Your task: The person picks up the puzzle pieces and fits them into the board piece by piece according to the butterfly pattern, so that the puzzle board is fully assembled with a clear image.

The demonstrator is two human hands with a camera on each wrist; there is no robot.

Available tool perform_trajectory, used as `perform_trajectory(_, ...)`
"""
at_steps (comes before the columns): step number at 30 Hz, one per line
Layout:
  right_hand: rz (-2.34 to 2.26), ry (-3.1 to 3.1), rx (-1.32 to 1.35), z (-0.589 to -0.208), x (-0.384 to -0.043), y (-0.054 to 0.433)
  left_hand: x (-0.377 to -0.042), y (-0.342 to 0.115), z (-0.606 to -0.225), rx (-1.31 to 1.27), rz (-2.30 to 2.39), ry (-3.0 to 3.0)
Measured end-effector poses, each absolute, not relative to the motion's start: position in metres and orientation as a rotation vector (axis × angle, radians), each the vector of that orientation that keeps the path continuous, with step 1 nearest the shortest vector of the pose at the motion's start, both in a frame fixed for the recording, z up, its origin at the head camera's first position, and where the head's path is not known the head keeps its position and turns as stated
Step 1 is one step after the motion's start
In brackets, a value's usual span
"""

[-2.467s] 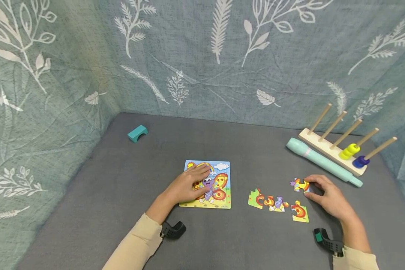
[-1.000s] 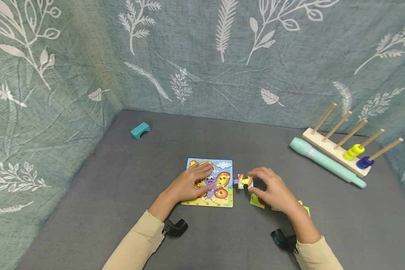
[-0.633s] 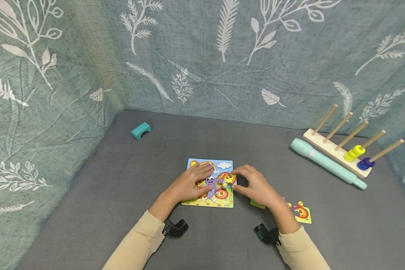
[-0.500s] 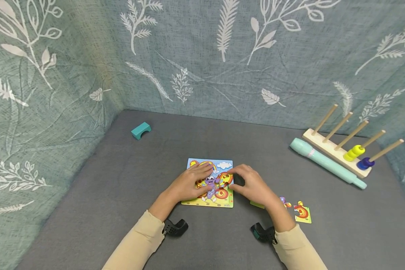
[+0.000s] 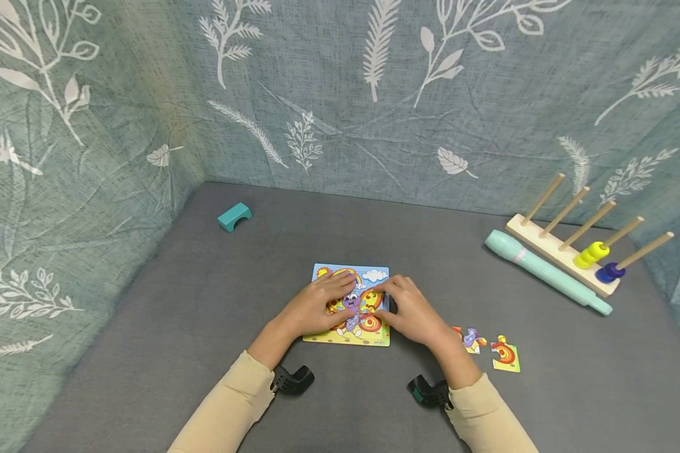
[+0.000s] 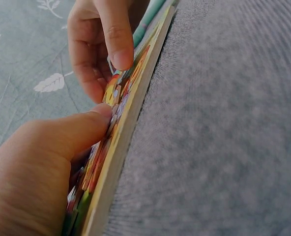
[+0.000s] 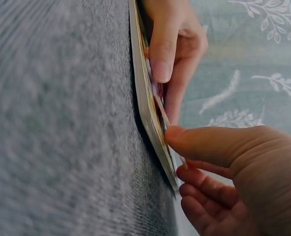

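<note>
A square butterfly puzzle board (image 5: 381, 338) lies on the dark grey cloth. My left hand (image 5: 314, 307) rests on its left half, fingers spread across the picture, thumb touching the butterfly's middle. My right hand (image 5: 412, 313) is at the board's right edge, pinching a puzzle piece (image 7: 161, 109) between thumb and fingers. That piece overlaps the butterfly's right upper wing in the head view; in the right wrist view it is tilted, one end down at the board. Two loose pieces lie right of my right wrist: a purple-and-orange piece (image 5: 471, 340) and a green-cornered piece (image 5: 505, 355).
At the right stand a wooden peg rack (image 5: 566, 255) with yellow and blue beads and, before it, a mint-green tube (image 5: 546, 270). A teal arch block (image 5: 235, 216) sits at the back left. Leaf-patterned curtains (image 5: 328, 113) border the back and sides.
My right hand has carried the pinched piece leftward from the far right onto the board. The green piece is now hidden behind my right arm. My left hand has stayed on the board.
</note>
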State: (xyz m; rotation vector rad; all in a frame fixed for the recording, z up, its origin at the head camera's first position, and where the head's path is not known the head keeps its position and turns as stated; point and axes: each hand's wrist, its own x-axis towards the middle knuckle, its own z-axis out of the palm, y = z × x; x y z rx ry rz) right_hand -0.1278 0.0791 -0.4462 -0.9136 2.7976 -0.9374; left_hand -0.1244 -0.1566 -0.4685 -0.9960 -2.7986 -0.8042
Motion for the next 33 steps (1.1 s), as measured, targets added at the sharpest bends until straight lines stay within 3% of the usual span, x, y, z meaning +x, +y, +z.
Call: perform_trajectory(33,-0.879,2.882,-0.968,-0.4489,-0.1277,0.0770,-0.1272,-0.1576,-0.4661,-1.003,-0.810,-2.793)
